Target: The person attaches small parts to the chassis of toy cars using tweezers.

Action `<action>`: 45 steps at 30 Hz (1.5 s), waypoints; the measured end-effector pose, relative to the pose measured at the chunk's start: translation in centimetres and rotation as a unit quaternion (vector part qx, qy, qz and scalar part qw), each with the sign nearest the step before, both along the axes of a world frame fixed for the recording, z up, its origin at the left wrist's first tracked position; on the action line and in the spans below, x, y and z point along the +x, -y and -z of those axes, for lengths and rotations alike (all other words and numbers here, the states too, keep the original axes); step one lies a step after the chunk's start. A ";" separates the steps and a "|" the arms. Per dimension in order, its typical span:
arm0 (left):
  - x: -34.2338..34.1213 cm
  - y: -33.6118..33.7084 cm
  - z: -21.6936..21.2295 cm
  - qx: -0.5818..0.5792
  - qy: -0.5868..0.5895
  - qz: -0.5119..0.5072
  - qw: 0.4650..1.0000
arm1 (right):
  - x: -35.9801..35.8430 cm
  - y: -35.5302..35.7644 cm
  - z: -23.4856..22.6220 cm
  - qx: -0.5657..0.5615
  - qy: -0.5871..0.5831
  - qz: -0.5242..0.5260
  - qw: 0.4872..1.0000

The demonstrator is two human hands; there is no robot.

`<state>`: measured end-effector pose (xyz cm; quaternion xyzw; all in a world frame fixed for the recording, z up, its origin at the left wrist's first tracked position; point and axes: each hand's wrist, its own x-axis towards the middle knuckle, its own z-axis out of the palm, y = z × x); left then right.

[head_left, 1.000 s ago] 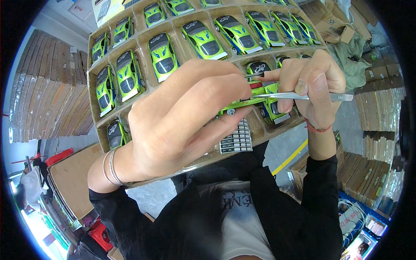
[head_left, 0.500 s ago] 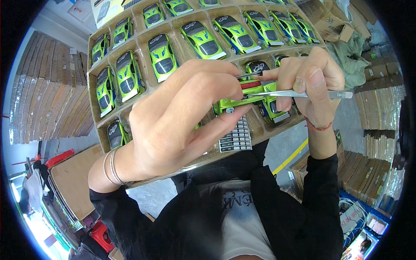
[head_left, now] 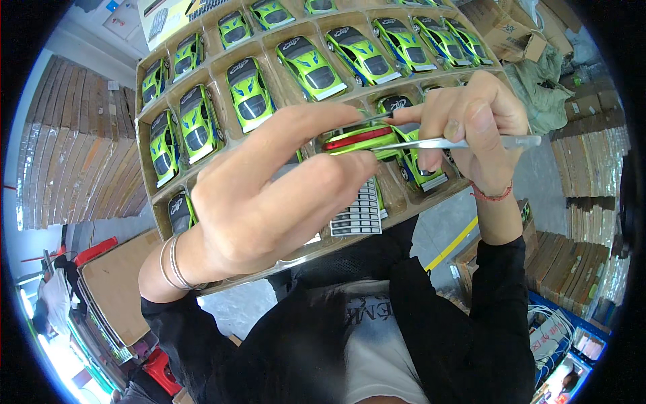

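Note:
My left hand [head_left: 262,195] is closed around a bright green toy car [head_left: 363,139], whose end with a long red strip is turned up between thumb and fingers. Pinched in my right hand [head_left: 481,128] are silver tweezers [head_left: 437,143], their tip at the car's edge beside the red strip. My right index fingertip is close to the car's dark far edge. Below my left fingers lies a sheet of small black-and-white stickers [head_left: 356,217]. Whether that hand touches the sheet, I cannot tell.
A compartmented tray [head_left: 306,32] holds several green toy cars [head_left: 311,67] with dark windows. Stacks of flat cardboard [head_left: 74,145] stand at the left, more cardboard stacks [head_left: 592,175] at the right. An open carton [head_left: 505,34] sits at the far right.
The toy car has been turned in my left hand, so more of its red strip shows. My left fingers have straightened along it. The tweezers and right hand have shifted slightly left.

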<state>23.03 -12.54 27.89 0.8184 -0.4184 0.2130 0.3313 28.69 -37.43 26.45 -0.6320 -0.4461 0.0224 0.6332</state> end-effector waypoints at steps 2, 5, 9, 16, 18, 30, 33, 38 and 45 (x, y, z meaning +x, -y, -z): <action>0.0 0.0 -0.7 -0.020 0.002 -0.017 1.000 | 0.3 0.1 0.4 0.068 -0.027 0.003 0.997; 3.3 1.1 -1.9 -0.049 0.096 -0.013 0.994 | 0.6 1.1 0.3 0.122 -0.066 0.063 0.988; 10.5 6.2 -1.6 -0.067 0.220 -0.097 0.968 | 0.7 2.9 1.3 0.159 -0.123 0.141 0.969; 24.0 9.1 3.6 0.110 0.196 -0.187 0.956 | 0.0 6.5 3.9 0.189 -0.133 0.233 0.945; 27.0 9.7 5.6 0.136 0.184 -0.211 0.950 | -0.3 7.3 4.7 0.146 -0.147 0.224 0.952; 33.8 15.0 5.1 0.256 0.060 -0.084 0.961 | -0.7 7.3 4.7 0.044 -0.207 0.159 0.964; 32.0 17.4 3.4 0.201 0.080 -0.039 0.976 | -0.7 7.8 4.7 0.043 -0.212 0.163 0.963; 35.1 15.9 7.0 0.073 0.127 -0.170 0.975 | -1.1 6.1 4.5 0.054 -0.210 0.142 0.966; 24.9 11.7 -0.5 -0.074 0.069 -0.192 0.976 | -1.7 4.9 4.6 0.005 -0.144 0.125 0.982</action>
